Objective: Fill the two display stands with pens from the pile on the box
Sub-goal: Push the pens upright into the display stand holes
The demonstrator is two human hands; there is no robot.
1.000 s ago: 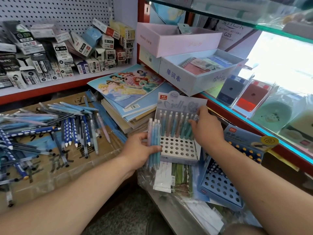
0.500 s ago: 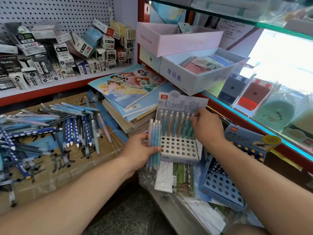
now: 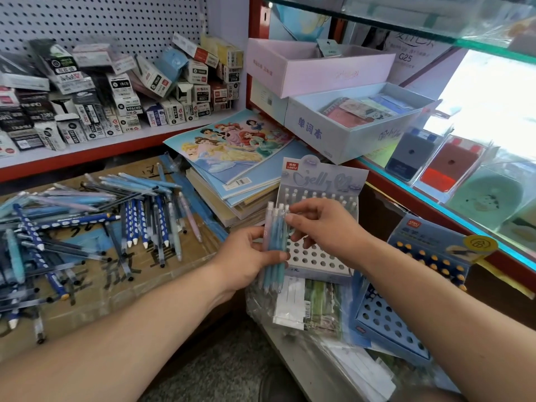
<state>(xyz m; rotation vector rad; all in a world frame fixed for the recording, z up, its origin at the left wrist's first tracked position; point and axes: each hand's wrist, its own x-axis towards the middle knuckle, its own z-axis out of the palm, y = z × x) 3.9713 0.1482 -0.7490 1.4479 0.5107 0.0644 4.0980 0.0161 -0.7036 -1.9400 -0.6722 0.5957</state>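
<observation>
Left hand (image 3: 243, 256) grips pen bundle (image 3: 273, 232); right hand (image 3: 327, 227) pinches its top, before the stand (image 3: 322, 181)

pen pile (image 3: 87, 216): cut by left edge | white stand (image 3: 319, 258): partly behind hands (image 3: 327, 227)

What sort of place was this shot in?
Most likely a small stationery shop: small boxes crowded on a shelf against a pegboard, stacked notebooks with a barcode, and loose pens piled near a card display stand.
</observation>
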